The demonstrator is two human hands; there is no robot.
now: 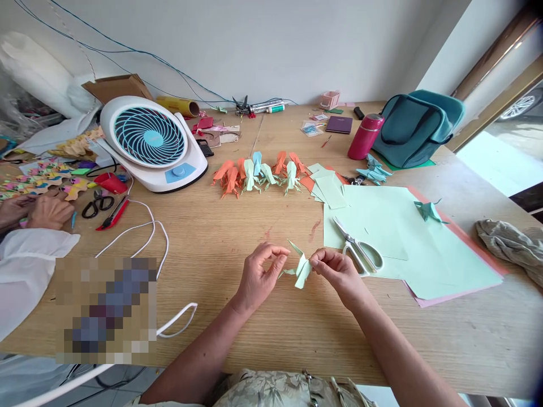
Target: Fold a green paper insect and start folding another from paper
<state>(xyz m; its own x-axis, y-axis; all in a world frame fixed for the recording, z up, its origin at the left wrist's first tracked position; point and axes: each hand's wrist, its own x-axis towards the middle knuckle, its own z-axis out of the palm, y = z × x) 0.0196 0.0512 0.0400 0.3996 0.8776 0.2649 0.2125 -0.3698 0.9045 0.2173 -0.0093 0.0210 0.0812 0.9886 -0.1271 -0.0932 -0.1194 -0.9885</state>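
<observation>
Over the middle of the desk, my right hand (pixel 339 274) pinches a pale green folded paper figure (pixel 302 272) at its right side, between thumb and fingertips. The figure has thin pointed limbs and a flap hanging down. Close by on its left is my left hand (pixel 262 274), fingers curled, thumb and index tips near each other with a small gap and nothing visible between them. White-handled scissors (pixel 360 249) lie partly spread on pale green paper sheets (pixel 436 260), right of my right hand. Behind my hands stands a group of finished orange (pixel 231 180) and green paper figures (pixel 292 176).
A white fan (pixel 155 141) stands at the back left, its white cord running forward. Black scissors (pixel 97 204) and a red cutter (pixel 113 215) lie near a co-worker's hands (pixel 51 210). A pink bottle (pixel 365 137) and teal bag (pixel 416 130) stand back right.
</observation>
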